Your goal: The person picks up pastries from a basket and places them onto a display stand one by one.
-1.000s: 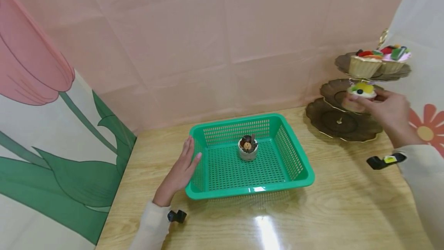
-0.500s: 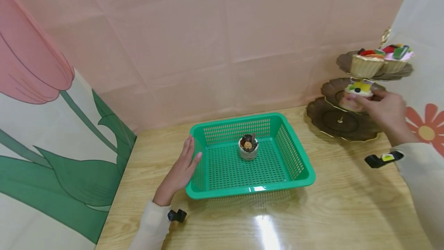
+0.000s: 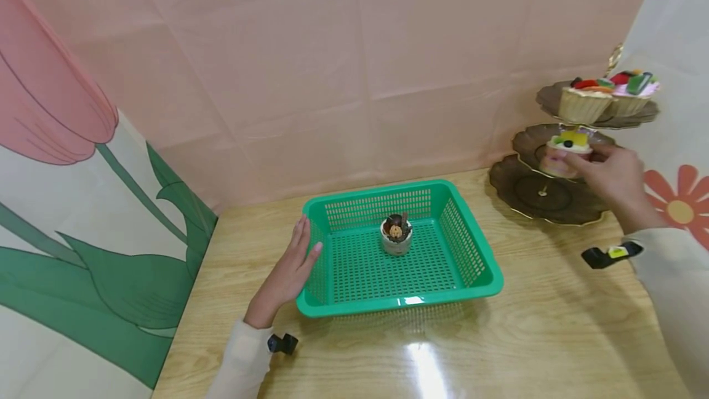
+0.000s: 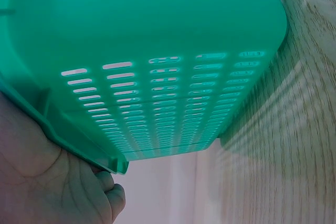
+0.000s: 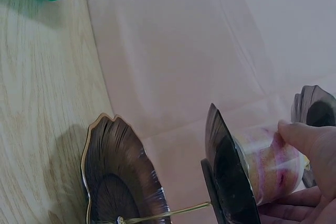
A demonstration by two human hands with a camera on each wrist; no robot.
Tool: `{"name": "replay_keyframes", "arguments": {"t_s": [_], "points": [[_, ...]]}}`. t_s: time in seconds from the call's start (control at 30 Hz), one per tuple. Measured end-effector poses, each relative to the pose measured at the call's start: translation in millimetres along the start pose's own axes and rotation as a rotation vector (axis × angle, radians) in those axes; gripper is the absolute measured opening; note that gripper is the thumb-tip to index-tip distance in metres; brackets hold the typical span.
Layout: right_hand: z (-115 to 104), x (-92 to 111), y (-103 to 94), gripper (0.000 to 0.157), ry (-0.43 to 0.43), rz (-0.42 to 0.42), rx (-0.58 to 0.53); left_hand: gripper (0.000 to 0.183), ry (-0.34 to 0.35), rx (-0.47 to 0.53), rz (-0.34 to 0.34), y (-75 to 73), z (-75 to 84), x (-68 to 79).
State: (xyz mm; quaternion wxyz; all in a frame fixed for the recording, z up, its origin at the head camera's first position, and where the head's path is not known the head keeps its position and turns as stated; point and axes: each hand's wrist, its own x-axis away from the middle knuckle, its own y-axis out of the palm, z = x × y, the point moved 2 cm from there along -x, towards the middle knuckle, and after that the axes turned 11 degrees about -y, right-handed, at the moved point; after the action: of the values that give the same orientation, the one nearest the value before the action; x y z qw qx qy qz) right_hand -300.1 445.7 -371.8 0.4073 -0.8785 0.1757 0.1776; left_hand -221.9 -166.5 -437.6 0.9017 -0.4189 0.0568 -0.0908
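Observation:
My right hand (image 3: 617, 180) grips a small clear dessert cup (image 3: 558, 162) at the middle tier of a brown three-tier stand (image 3: 545, 199). The cup has pink and tan layers with white cream, yellow and green pieces and a dark berry on top. In the right wrist view the cup (image 5: 273, 163) stands at the tier's plate (image 5: 228, 166), thumb on one side, fingers on the other. My left hand (image 3: 285, 273) rests with straight fingers along the left rim of a green plastic basket (image 3: 399, 308). Inside the basket stands a chocolate-topped dessert cup (image 3: 396, 239).
Two fruit-topped cupcakes (image 3: 586, 103) sit on the stand's top tier. The bottom tier (image 5: 123, 177) lies on the wooden table (image 3: 532, 343). Behind the table hangs a pink cloth backdrop (image 3: 277, 79), with a flower-print panel (image 3: 55, 79) at the left.
My right hand has shifted slightly left with the dessert cup, over the middle tier. The left hand and the basket have hardly moved.

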Motion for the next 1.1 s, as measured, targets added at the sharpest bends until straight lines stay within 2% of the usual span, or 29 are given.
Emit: {"name": "replay_keyframes", "arguments": {"t_s": [0.1,0.33,0.63,0.87,1.1], "points": [[0,2,0.3,0.056,-0.018,0.007,-0.006,0.073,0.002,-0.003,-0.001,-0.2,-0.2,-0.9],[-6,12,-0.4,0.060,-0.039,0.029,-0.036,0.075,-0.012,-0.003,-0.012,-0.4,-1.3,-1.0],[-24,34,-1.8,0.064,-0.026,0.050,0.003,0.075,-0.006,0.005,-0.005,1.4,-3.0,0.4],[-52,54,1.3,0.067,-0.040,0.061,0.053,0.072,0.000,0.012,-0.008,1.8,-2.1,0.6],[-83,68,10.8,0.065,-0.100,0.018,0.005,0.070,-0.005,0.010,-0.009,-0.6,2.0,0.8]]}}
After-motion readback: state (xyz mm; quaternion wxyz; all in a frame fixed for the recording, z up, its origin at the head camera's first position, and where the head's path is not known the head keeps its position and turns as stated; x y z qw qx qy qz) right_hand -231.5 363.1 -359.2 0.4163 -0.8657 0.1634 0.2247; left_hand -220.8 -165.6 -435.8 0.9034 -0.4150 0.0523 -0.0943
